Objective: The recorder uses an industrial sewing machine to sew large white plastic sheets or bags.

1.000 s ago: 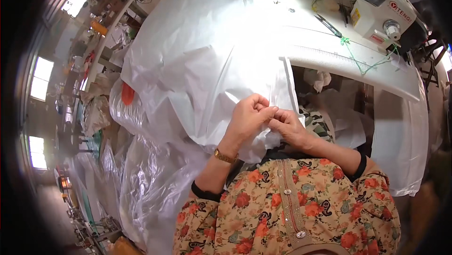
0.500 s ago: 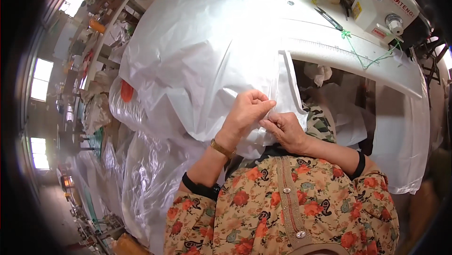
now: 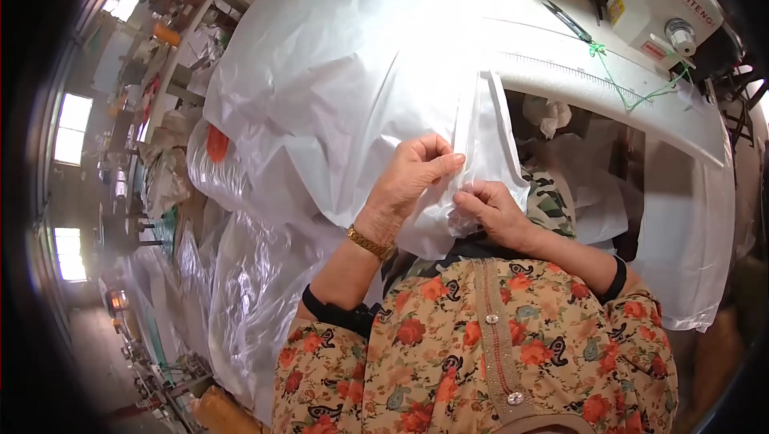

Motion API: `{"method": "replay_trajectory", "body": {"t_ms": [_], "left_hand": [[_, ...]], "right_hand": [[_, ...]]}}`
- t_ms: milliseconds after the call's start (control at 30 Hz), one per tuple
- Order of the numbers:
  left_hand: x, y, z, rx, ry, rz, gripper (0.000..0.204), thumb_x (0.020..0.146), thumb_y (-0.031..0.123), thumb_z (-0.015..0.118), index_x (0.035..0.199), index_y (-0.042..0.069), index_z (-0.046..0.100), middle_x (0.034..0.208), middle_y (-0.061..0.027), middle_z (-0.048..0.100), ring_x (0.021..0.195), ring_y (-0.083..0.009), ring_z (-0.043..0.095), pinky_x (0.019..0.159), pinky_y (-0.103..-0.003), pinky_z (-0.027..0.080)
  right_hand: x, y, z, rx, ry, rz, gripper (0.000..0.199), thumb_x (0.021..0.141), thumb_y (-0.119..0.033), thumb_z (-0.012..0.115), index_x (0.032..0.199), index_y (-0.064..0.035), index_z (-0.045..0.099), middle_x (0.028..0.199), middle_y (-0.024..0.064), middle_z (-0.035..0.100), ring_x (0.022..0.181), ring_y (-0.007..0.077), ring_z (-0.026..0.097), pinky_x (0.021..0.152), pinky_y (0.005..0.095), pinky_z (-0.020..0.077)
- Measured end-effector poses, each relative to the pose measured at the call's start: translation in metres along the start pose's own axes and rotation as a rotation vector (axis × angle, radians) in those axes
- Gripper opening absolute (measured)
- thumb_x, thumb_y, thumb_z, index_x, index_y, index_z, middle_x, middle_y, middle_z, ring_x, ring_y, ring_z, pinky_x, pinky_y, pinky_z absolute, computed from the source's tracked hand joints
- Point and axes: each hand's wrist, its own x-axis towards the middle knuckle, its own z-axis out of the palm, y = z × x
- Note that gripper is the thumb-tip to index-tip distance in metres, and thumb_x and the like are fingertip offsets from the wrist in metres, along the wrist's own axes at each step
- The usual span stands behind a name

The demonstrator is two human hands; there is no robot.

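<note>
White, slightly glossy sheeting [image 3: 320, 114] spreads over the sewing table and down toward my lap. My left hand [image 3: 415, 174] pinches its folded edge between thumb and fingers. Just right of it and lower, my right hand [image 3: 495, 211] is closed on the same edge, thumb against fingertips. A narrow folded strip runs from my fingers up toward the sewing machine [image 3: 665, 10], whose needle area at the top is washed out by bright light.
Thread snips [image 3: 567, 21] lie on the machine bed, tied to a green string [image 3: 613, 82]. A ruler scale [image 3: 561, 70] runs along the bed's near edge. A crumpled white scrap [image 3: 551, 116] sits below. Clear plastic sheeting [image 3: 256, 298] hangs at the left, near an orange-red object [image 3: 216, 144].
My hands have drawn slightly apart along the edge, the left one shifting up and left. The view has tilted a little, so the machine sits farther right and higher.
</note>
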Motion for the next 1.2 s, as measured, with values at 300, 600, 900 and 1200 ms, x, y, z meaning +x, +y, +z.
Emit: {"method": "replay_trajectory", "body": {"t_ms": [300,600,900,1200], "left_hand": [[-0.008,0.009,0.012,0.007,0.017,-0.032,0.012,0.089,0.012,0.072,0.091,0.004,0.063,0.075,0.0035,0.059,0.066,-0.0043,0.050,0.061,-0.019,0.041],[-0.016,0.003,0.026,0.175,0.111,0.114,0.009,0.092,0.009,0.066,0.086,0.005,0.060,0.072,0.0071,0.052,0.064,-0.0008,0.046,0.058,-0.018,0.039],[-0.020,0.003,0.034,0.231,0.157,0.190,0.009,0.092,0.007,0.065,0.088,0.000,0.061,0.073,0.0061,0.056,0.065,0.0008,0.048,0.055,-0.017,0.038],[-0.017,0.010,0.043,0.162,0.079,0.286,0.010,0.094,0.008,0.064,0.090,-0.001,0.062,0.077,0.0044,0.057,0.070,-0.0012,0.049,0.060,-0.019,0.042]], "right_hand": [[-0.011,-0.017,-0.005,-0.230,-0.069,0.042,0.029,0.096,-0.026,0.065,0.098,0.0021,0.064,0.084,0.0036,0.062,0.077,0.0093,0.057,0.066,0.0276,0.0470],[-0.017,-0.012,-0.049,-1.112,0.619,-0.485,0.038,0.082,-0.009,0.071,0.114,-0.0001,0.053,0.101,0.0181,0.060,0.095,0.0352,0.058,0.081,0.0420,0.0475],[-0.033,-0.012,-0.038,-0.869,0.484,-0.234,0.017,0.095,-0.012,0.055,0.101,0.0018,0.062,0.091,0.0191,0.065,0.080,0.0355,0.063,0.070,0.0405,0.0497],[-0.038,-0.048,-0.005,-0.420,0.096,-0.201,0.026,0.103,-0.021,0.050,0.099,0.0028,0.060,0.082,0.0053,0.061,0.077,0.0109,0.056,0.071,0.0294,0.0472]]}}
